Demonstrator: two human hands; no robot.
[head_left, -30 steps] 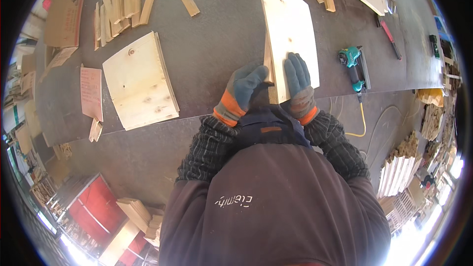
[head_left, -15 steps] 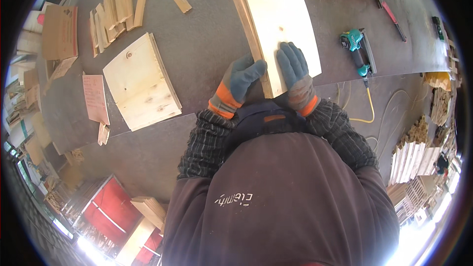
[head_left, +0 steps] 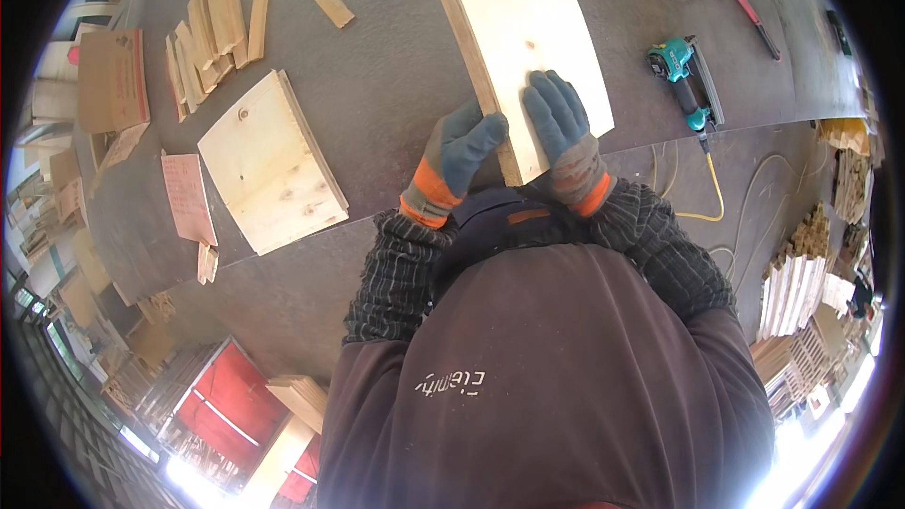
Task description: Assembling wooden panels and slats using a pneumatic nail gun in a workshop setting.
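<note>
Steadying left hand: thumb against the wood strip; fingers partly hidden, so a pinch cannot be confirmed.
Right hand: fingers laid flat on the pale board.
Board and strip: above the workbench; the strip, mostly underneath a second ago, now lines the left edge, apparently aligned.
Cardboard box: far left, contents hidden.

Left grip bent, right grip flat
</note>
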